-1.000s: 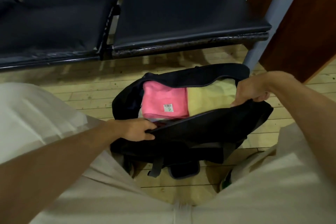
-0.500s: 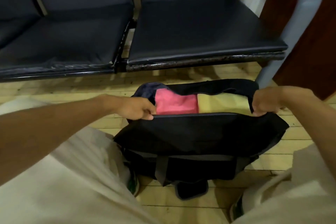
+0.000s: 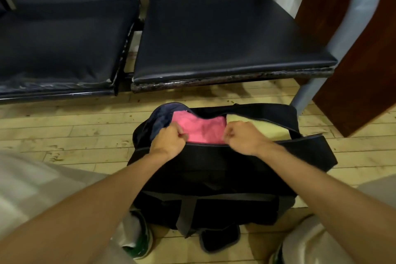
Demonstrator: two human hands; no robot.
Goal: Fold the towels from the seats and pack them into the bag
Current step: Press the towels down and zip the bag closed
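I'd call this nearly done. Both seats [image 3: 214, 38] in view are bare, no towels left on them as far as I can see. The black bag [image 3: 225, 169] sits on the wood floor [image 3: 64, 135] between my knees, mouth partly open, w/ towels already inside.

Count, from what shows:
- towels: 2 for sure, one pink towel [image 3: 199, 129] on the left side of the opening, one pale yellow towel [image 3: 267, 127] right beside it. There's a dark blue bit at the far left end; can't tell if that's a 3rd towel or bag lining.
- bags: 1.
- seats: 2.

My left hand [image 3: 169, 139] and right hand [image 3: 242, 136] are both fisted on the near edge of the bag opening, fingers curled over the rim, fairly close together over the pink towel.

What's left, I reckon: pull the opening together and close it. Whether there's a zip I can't make out.
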